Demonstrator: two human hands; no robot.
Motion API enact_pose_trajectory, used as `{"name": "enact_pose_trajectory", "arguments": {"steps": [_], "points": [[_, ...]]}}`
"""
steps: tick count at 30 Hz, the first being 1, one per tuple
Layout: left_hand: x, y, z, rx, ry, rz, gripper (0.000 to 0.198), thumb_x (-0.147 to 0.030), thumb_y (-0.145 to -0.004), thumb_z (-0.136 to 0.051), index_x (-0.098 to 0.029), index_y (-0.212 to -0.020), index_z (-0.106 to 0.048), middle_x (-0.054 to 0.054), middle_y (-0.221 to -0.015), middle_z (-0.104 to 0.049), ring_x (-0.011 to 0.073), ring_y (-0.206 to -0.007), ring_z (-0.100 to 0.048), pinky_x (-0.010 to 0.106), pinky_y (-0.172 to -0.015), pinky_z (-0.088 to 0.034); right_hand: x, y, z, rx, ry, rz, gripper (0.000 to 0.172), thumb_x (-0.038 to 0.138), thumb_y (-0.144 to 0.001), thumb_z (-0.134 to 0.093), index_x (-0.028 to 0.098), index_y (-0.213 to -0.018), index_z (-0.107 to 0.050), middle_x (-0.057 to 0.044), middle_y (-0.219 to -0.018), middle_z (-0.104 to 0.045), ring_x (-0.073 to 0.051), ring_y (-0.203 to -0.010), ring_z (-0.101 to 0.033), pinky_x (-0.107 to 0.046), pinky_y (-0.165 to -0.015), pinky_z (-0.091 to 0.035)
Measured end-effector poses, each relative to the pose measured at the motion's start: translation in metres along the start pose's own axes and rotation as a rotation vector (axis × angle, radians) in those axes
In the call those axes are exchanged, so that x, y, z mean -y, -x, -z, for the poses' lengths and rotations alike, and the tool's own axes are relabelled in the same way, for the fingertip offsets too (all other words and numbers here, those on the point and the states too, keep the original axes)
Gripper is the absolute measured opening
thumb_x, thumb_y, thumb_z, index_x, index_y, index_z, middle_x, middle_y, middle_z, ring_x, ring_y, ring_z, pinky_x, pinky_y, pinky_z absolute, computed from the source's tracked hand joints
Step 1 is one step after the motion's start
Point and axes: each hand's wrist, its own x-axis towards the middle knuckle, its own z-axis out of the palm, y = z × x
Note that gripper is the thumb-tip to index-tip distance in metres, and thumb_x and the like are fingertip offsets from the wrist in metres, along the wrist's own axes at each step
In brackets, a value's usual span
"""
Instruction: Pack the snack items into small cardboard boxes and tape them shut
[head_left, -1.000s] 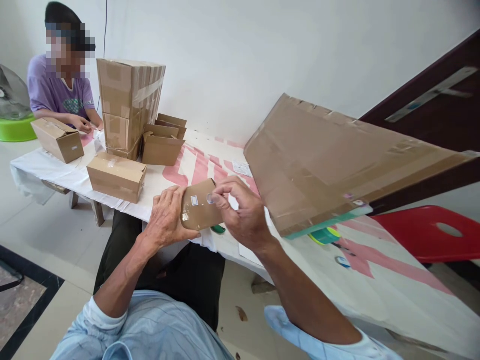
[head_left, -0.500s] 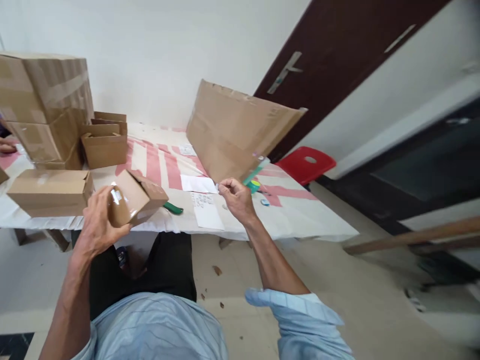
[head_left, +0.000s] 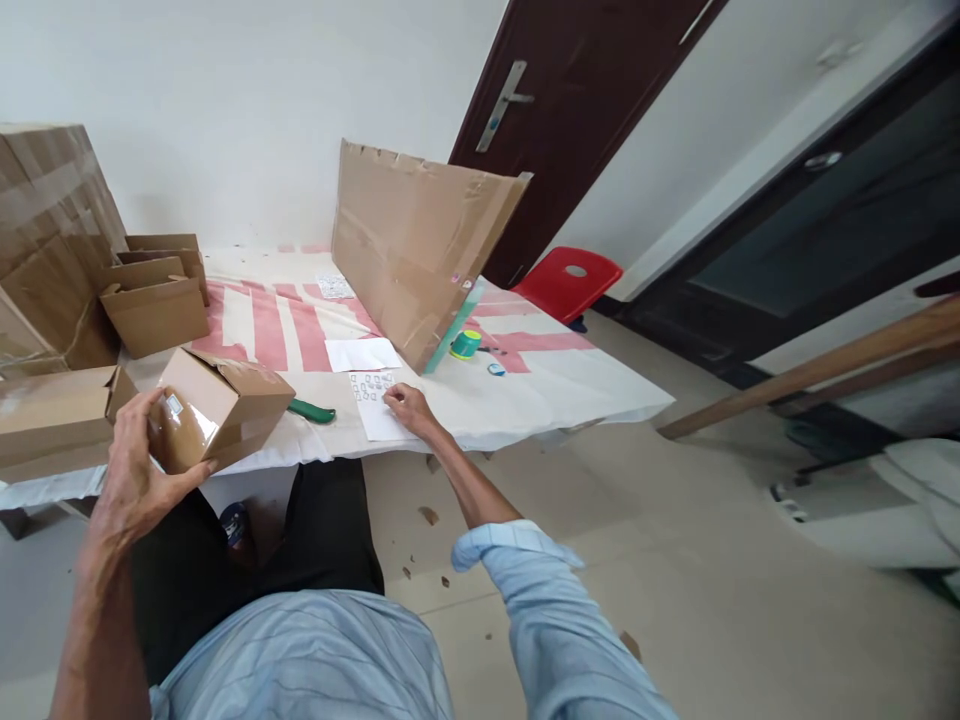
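My left hand [head_left: 139,462] grips the taped end of a small cardboard box [head_left: 225,400], holding it over the table's near edge. A small white sticker shows on that end. My right hand [head_left: 406,406] rests on a white sticker sheet [head_left: 373,391] lying on the table, fingers curled and pinched at the paper. A second white sheet [head_left: 361,353] lies just behind it. A green-handled tool [head_left: 313,411] lies on the cloth between the box and the sheet.
A large flat cardboard sheet [head_left: 409,240] stands tilted on the table [head_left: 570,385], with a green tape roll [head_left: 466,344] at its foot. Closed and open boxes [head_left: 154,300] stack at the left. A red stool [head_left: 572,282] and a dark door [head_left: 577,110] stand behind.
My right hand left the box's end and moved down onto the sticker sheet. My left hand kept the box and lowered it leftward. My view swung right, away from the seated person.
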Motion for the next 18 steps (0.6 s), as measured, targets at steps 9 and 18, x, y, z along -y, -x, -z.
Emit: {"name": "enact_pose_trajectory", "arguments": {"steps": [9,18], "points": [[0.005,0.003,-0.002,0.003,0.014,-0.037,0.100,-0.047,-0.073,-0.090,-0.025,-0.158,-0.042,0.018,-0.158,-0.049,0.0454,-0.147,-0.050,0.066,-0.119,-0.048,-0.024,-0.020,-0.013,0.010,0.143,-0.029,0.011,0.026,-0.081,-0.056,0.021,-0.079,-0.066,-0.006,-0.088,-0.075,-0.022,-0.085,-0.063,-0.033,-0.083,-0.048],[0.005,0.006,-0.004,-0.005,0.026,-0.053,0.101,-0.041,-0.072,-0.091,-0.026,-0.158,-0.041,0.017,-0.158,-0.048,0.0430,-0.150,-0.048,0.063,-0.123,-0.045,-0.034,-0.023,-0.019,-0.011,0.253,-0.026,0.012,0.025,-0.083,-0.056,0.022,-0.077,-0.066,-0.008,-0.091,-0.075,-0.023,-0.089,-0.063,-0.033,-0.086,-0.049]]}}
